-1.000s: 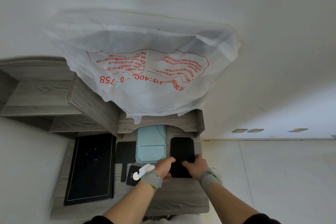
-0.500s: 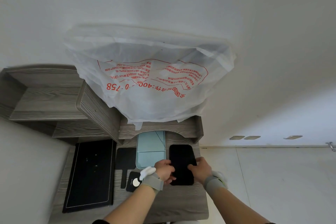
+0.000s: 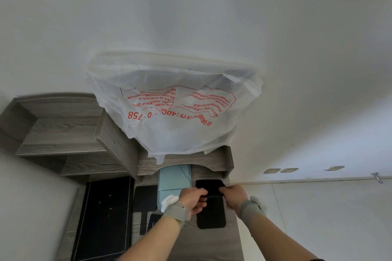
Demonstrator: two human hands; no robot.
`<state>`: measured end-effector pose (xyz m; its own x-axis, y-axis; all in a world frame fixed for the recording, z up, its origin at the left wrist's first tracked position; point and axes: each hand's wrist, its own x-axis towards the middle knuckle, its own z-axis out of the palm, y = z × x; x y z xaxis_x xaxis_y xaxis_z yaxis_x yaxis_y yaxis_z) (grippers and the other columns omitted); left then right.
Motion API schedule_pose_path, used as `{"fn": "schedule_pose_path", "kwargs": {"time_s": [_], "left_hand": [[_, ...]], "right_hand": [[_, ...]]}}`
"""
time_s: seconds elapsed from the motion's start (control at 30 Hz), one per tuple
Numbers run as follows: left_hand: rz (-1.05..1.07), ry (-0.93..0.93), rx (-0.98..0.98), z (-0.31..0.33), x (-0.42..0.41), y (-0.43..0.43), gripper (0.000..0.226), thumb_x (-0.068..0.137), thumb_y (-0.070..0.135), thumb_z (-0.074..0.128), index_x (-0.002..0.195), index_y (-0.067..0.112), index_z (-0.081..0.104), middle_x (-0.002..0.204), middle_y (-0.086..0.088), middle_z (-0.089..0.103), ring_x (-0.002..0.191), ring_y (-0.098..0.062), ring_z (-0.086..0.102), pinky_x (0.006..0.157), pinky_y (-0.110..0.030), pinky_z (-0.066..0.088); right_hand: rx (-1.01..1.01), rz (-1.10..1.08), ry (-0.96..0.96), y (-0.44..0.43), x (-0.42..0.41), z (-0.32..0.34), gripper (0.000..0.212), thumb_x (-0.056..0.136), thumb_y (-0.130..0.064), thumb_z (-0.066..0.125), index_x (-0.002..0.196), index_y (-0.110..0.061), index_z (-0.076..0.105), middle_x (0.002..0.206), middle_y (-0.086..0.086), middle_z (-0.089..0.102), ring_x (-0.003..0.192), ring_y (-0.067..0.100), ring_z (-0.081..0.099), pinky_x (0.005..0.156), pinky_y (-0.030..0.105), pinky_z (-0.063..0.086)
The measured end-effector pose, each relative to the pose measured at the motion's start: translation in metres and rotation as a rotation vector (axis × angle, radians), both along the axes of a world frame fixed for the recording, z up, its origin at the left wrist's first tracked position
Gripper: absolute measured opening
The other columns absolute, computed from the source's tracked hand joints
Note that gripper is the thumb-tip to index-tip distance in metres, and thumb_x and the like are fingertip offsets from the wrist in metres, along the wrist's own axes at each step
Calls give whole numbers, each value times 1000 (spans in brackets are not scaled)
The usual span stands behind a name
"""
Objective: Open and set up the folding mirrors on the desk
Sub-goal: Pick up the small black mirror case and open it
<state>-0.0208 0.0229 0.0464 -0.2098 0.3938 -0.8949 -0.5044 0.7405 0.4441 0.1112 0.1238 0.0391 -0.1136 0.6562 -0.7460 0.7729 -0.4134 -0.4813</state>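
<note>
Since the earlier view, the black folding mirror [image 3: 211, 205] has gone from lying flat under both palms to being parted: its far flap now stands up from a crease across the middle, while the near half lies on the tabletop [image 3: 212, 243]. The left hand [image 3: 194, 199] is closed on the left end of that crease, fingers curled over the edge, and the right hand [image 3: 233, 196] pinches the right end, thumb and fingers clamped on the cover. Both wrists carry grey straps with white padding.

The mirror sits at the right side of the tabletop, just beside a pale blue folding mirror [image 3: 175, 180], which lies with its creased cover facing up and its far end tucked under the shelf [image 3: 184, 163] (whether it has been set up yet cannot be told from here). Left of that lie a black paddle-shaped mirror with a handle [image 3: 144, 201], a small dark case [image 3: 153, 221] partly hidden behind the left forearm, and a large black mat [image 3: 106, 218]. A white plastic bag with red print [image 3: 176, 110] hangs over the shelf.

The step in hand looks like opening the black mirror, roughly midway. The next move probably calls for swinging the raised flap further back, keeping the near half pressed down so it does not slide, then folding the cover into a prop so the glass stands tilted.
</note>
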Motion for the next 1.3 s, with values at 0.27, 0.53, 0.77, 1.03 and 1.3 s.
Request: {"fn": "schedule_pose_path", "kwargs": {"time_s": [0.27,0.53,0.77,1.03,1.3], "left_hand": [[18,-105,102,0,-10,-5,58,80,24,79,130,16,51,93,4,79,84,-14,76,71,-26,52],[-5,-36,112,6,-16,5,47,83,38,74,121,14,61,93,6,79,82,-12,76,73,-27,50],[-1,55,87,7,-18,10,49,82,48,72,112,10,68,98,-1,76,81,-17,76,65,-25,49],[-12,97,40,13,-15,10,57,84,51,68,125,13,58,113,0,62,100,-20,68,68,-25,52],[5,55,52,13,-15,10,46,90,44,65,118,8,62,115,-7,63,106,-24,63,75,-25,48]], "right_hand": [[-107,-229,85,10,-4,-1,21,85,-7,61,64,-4,57,47,9,42,42,21,33,48,31,28],[-182,-356,184,15,-16,6,22,90,-23,60,84,-3,58,55,9,49,42,17,36,43,23,33],[-176,-344,183,11,-22,11,27,94,-42,54,85,-17,53,70,15,68,50,17,49,50,26,50],[-127,-268,162,9,-25,15,46,95,-45,53,99,-1,69,74,12,63,59,22,58,55,26,48],[-124,-268,153,8,-26,16,60,93,-55,51,97,0,73,75,12,64,60,22,60,55,24,50]]}}
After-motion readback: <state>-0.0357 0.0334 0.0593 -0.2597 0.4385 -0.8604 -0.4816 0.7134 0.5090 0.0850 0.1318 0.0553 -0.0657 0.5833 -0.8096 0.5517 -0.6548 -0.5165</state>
